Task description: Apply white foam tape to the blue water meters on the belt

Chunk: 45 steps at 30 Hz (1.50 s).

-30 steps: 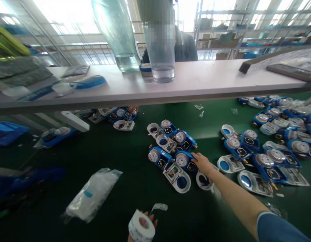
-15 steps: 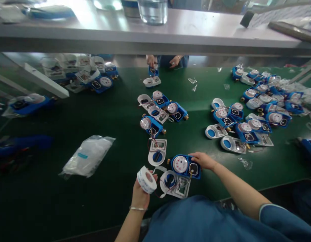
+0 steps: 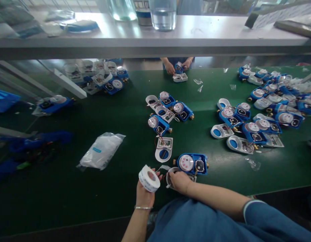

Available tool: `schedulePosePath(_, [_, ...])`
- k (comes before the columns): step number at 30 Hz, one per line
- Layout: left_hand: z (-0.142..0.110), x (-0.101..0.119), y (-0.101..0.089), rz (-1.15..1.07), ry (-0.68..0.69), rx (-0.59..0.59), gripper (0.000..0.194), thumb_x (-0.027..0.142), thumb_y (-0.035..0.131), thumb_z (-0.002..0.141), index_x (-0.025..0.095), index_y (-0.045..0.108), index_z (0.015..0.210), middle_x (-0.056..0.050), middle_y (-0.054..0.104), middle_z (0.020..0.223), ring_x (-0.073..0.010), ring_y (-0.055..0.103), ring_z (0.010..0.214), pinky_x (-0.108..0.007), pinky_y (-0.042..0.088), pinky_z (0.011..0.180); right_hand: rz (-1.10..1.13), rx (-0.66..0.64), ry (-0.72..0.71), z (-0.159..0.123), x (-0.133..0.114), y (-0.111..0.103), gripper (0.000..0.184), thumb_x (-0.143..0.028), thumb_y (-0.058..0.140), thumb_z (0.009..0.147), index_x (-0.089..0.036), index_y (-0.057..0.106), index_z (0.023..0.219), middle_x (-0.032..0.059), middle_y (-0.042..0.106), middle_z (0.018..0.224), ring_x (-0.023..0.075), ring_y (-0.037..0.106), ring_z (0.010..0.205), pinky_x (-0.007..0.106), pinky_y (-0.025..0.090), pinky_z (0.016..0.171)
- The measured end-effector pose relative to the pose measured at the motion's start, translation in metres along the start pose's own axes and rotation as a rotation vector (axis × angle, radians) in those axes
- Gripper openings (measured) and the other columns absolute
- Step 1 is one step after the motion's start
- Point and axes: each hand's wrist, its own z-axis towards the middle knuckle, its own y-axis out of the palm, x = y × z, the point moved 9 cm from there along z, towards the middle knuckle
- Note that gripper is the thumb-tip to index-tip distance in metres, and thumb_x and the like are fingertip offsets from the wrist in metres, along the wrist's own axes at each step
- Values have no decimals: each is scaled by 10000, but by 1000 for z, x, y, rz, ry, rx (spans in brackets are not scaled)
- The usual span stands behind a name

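In my left hand [image 3: 145,195], I hold a roll of white printed tape [image 3: 149,178], with a loose strip [image 3: 165,167] reaching to the right from it. My right hand [image 3: 180,181] grips the round end of a white meter cover [image 3: 170,183]; the hand hides most of that cover, and its fingertips are partly out of sight. Just behind it lies a blue water meter [image 3: 191,163] with a round dial and brass ends, wired to the cover. Another white cover [image 3: 164,149] rests face up farther back, joined by thin wires to a second blue meter [image 3: 159,125].
More meters and covers form groups at mid-table [image 3: 178,108] and on the right [image 3: 253,131]. A plastic bag [image 3: 102,151] lies left. A shelf [image 3: 208,43] crosses above the green table [image 3: 115,195]. Opposite, a co-worker's hands [image 3: 170,68] handle another meter.
My right hand has left the blue meter and moved left and nearer onto the white cover. The tape roll stays in my left hand. The whole view has shifted slightly.
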Motion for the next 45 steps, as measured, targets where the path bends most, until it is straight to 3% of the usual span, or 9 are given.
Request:
schedulePosePath(6, [-20,22,4,74,64,-119,541,243,724,586,293,490,1072,-19,562,1138,-274,592,968,-433,545,751,-7,23,14,6,5,9,245,-223,410,837,-90,609,892,171,644,812,249,630,745,357,481,650])
schedulePosePath(10, [-24,32,12,351,143,-216,460,234,665,649,270,510,1081,-38,546,1169,-263,568,1020,-372,550,755,29,98,-27,-10,1,-2,233,-292,433,838,-181,635,870,93,619,882,208,576,865,319,462,745])
schedulePosePath(15, [-21,49,24,692,327,-276,361,222,598,700,258,566,1058,-51,565,1121,-235,568,996,-311,550,732,319,439,-240,-58,4,-63,154,-166,454,800,-218,594,839,53,549,1016,190,489,992,342,412,872])
schedulePosePath(19, [-31,58,49,865,473,-409,350,147,544,718,257,582,1048,-66,537,1155,-237,537,1046,-323,552,750,862,649,-254,-107,36,-114,215,-224,409,851,-254,404,1064,73,482,1070,168,542,921,370,465,824])
schedulePosePath(23, [-56,70,89,1060,728,-628,327,111,495,762,234,578,1053,-87,452,1268,-229,488,1122,-395,462,931,1274,453,-208,-122,47,-127,351,-301,425,861,-282,282,1182,69,481,1041,141,575,782,302,516,652])
schedulePosePath(29, [-78,90,125,1201,971,-866,354,90,428,814,223,524,1128,-90,536,1156,-193,512,1069,-372,474,911,1183,261,-303,-125,32,-126,210,-341,484,836,-238,537,1011,65,470,1067,135,535,802,248,492,619])
schedulePosePath(32, [-82,93,132,1223,1002,-938,379,87,413,826,234,491,1167,-67,571,1079,-170,521,1020,-345,476,897,1101,236,-284,-121,30,-118,236,-342,428,865,-239,529,1051,37,535,927,107,518,687,238,480,604])
schedulePosePath(37, [-89,89,136,1328,1034,-1002,348,121,409,841,257,514,1144,-66,558,1071,-170,520,978,-321,492,846,822,330,-253,-116,24,-130,270,-276,387,883,-229,484,1130,35,585,933,119,544,768,252,467,699])
schedulePosePath(45, [-88,88,136,1417,1083,-993,295,140,439,834,231,519,1103,-80,518,1162,-187,509,1040,-344,504,862,574,137,-406,-110,1,-137,234,-198,461,848,-216,538,1068,25,629,915,123,575,807,237,439,731])
